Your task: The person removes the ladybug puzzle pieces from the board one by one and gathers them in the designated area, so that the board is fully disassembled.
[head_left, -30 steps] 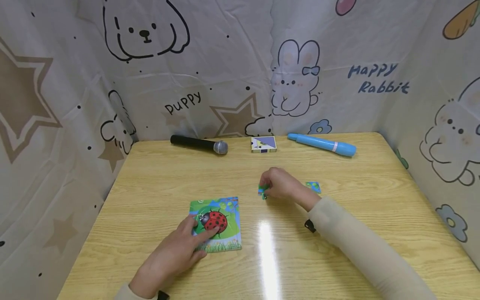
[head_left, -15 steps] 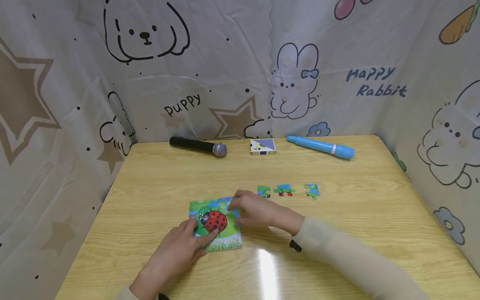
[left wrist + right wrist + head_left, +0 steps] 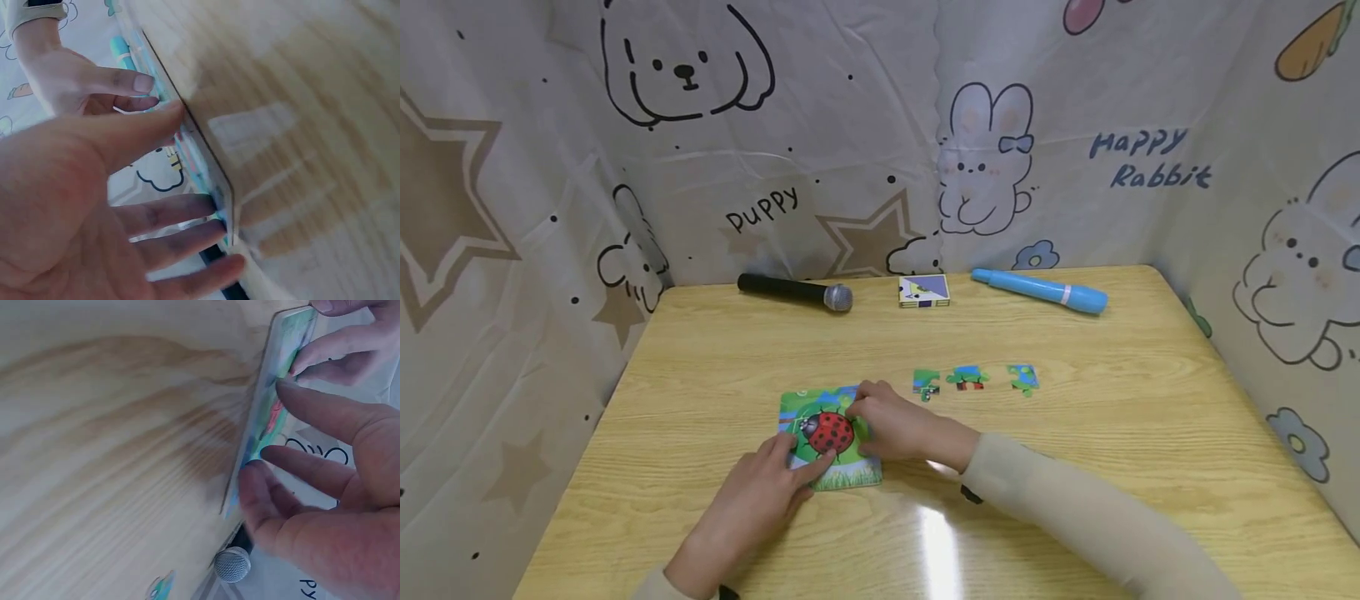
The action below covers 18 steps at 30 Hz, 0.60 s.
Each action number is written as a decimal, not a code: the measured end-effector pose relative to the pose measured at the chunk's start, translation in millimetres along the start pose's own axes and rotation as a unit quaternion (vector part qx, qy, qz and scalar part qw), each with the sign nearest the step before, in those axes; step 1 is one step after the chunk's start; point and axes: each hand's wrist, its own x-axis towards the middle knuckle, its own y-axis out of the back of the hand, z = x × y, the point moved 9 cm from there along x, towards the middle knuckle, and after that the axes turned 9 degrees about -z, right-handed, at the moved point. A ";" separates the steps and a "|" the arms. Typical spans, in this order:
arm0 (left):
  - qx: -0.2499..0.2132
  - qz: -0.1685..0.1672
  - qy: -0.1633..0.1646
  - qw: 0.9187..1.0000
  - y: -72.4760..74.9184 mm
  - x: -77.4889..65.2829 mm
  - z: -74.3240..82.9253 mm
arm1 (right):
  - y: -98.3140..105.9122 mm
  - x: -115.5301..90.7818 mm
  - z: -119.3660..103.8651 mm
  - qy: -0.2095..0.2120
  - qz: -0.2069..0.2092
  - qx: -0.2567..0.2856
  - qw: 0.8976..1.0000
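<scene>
A square ladybug jigsaw puzzle (image 3: 850,477) lies flat on the table, left of the middle. My left hand (image 3: 756,477) rests on its left and lower part, with the index finger stretched to the ladybug's lower edge. My right hand (image 3: 895,427) is at the puzzle's upper right. In the right wrist view its thumb and bent fingertips (image 3: 265,453) touch the printed surface, spread apart, and cover part of it. Right of the puzzle, three loose jigsaw pieces lie in a row: a left piece (image 3: 927,382), a middle piece (image 3: 968,377) and a right piece (image 3: 1023,377).
Along the back edge of the wooden table (image 3: 715,358) lie a black microphone (image 3: 793,292), a small card box (image 3: 924,291) and a light blue pen-shaped thing (image 3: 1041,289). Printed cloth (image 3: 850,100) hangs behind the table and on both sides.
My right hand has let go of the left jigsaw piece in the row and moved left and down to the puzzle's upper right. The left hand stays on the puzzle.
</scene>
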 end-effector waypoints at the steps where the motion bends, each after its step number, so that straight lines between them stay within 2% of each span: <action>1: -0.017 -0.015 0.003 1.000 -2.4 -1.0 -0.3 | 0.2 0.6 0.1 -0.008 -0.002 0.000 1.000; 6: -0.111 -0.096 0.022 0.989 -15.9 -6.9 -0.2 | -1.0 4.0 0.1 -0.046 -0.018 -0.002 0.999; 9: -0.129 -0.112 0.022 0.985 -18.8 -8.2 1.6 | -2.8 7.0 2.2 -0.062 -0.024 0.003 0.998; 13: -0.110 -0.090 0.009 0.990 -16.1 -7.0 3.8 | -4.2 10.5 8.8 -0.078 -0.029 0.023 0.996; 18: -0.067 -0.044 -0.035 0.996 -9.9 -4.6 10.7 | -4.0 12.2 12.5 -0.080 -0.035 0.032 0.996</action>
